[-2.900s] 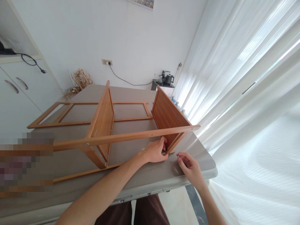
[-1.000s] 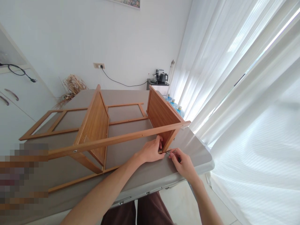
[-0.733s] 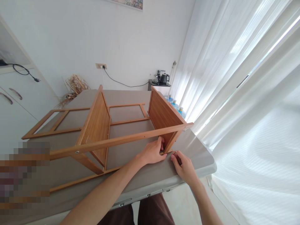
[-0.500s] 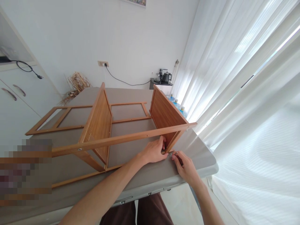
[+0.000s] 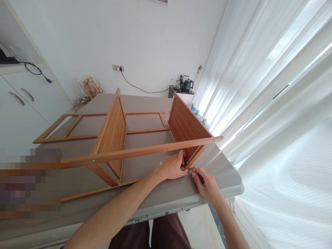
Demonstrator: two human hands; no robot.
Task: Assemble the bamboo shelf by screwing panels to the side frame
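A wooden shelf unit (image 5: 140,151) lies on its side on the grey-covered table, with two slatted panels standing upright between its rails. My left hand (image 5: 173,166) is closed around the lower wooden rail at the foot of the right slatted panel (image 5: 188,119), its thumb on the near side. Part of the rail is hidden by those fingers. Just to the right, my right hand (image 5: 206,183) pinches a small metal Allen key (image 5: 190,171) at the rail's end. The key's tip meets the joint beside my left thumb; most of its length is hidden in the fingers.
The padded table edge (image 5: 181,204) runs in front of my legs. White curtains (image 5: 280,145) hang on the right. Bottles (image 5: 204,121) and a black kettle (image 5: 188,84) stand beyond the table. Dried stalks (image 5: 90,88) lie at the back left; a pixelated patch covers the lower left.
The view has shifted slightly, so the room sits a little further right. Both hands keep their places at the rail's corner, with the right fingers turned very slightly.
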